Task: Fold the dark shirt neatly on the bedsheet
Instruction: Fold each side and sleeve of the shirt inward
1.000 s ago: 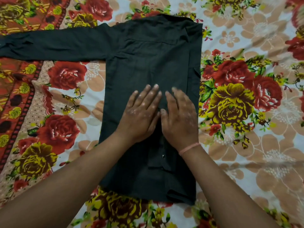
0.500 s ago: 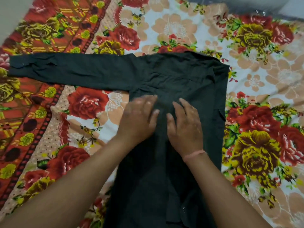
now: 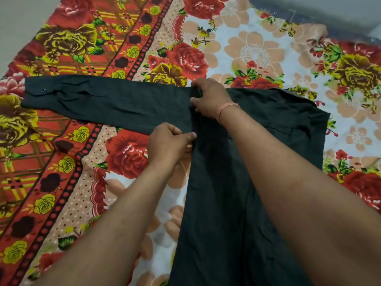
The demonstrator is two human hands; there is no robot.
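A thin pink thread band (image 3: 226,106) circles the wrist just behind the upper pair of fingers (image 3: 199,84), lying slack and slightly slanted against the skin. Far beyond the fingers and off to their left, a plain pale surface (image 3: 18,25) fills the top corner, bare and softly out of focus. Well beyond the fingers on the other side, a dull grey strip (image 3: 299,16) runs on a slant toward the right edge; it is too blurred to tell what it is. Past that strip, farther still from the fingers, a second pale surface (image 3: 350,7) takes up the top right corner.
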